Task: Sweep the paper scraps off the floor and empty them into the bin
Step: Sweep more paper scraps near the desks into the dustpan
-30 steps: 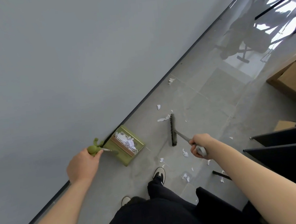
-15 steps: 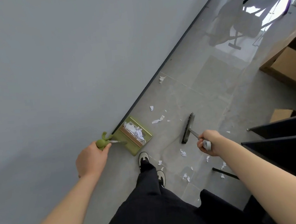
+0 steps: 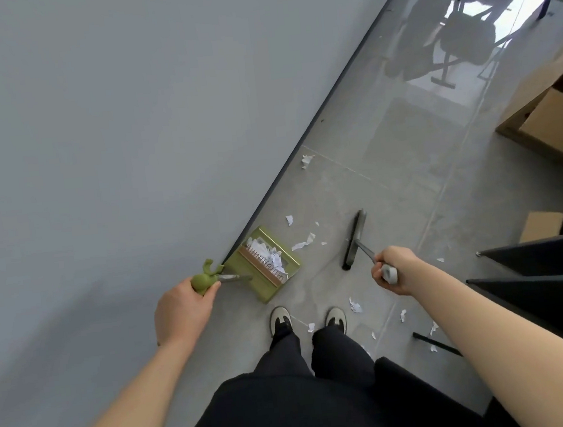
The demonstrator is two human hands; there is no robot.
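Observation:
My left hand (image 3: pixel 183 312) grips the green handle of a green dustpan (image 3: pixel 264 285) that sits on the floor against the wall's base, with white paper scraps (image 3: pixel 270 257) inside it. My right hand (image 3: pixel 394 269) grips the grey handle of a broom whose dark head (image 3: pixel 354 239) rests on the floor to the right of the dustpan. Loose paper scraps (image 3: pixel 303 244) lie between pan and broom, another scrap (image 3: pixel 306 160) lies farther along the wall, and several lie near my feet (image 3: pixel 355 305). No bin is in view.
A grey wall (image 3: pixel 129 142) runs along the left with a dark skirting strip. Cardboard boxes (image 3: pixel 553 125) stand at the right, and dark furniture (image 3: pixel 554 276) edges the lower right. My shoes (image 3: pixel 280 318) stand just behind the dustpan.
The broom head has swung away from the dustpan to the right. My feet have stepped forward and now stand side by side. The dustpan stays by the wall.

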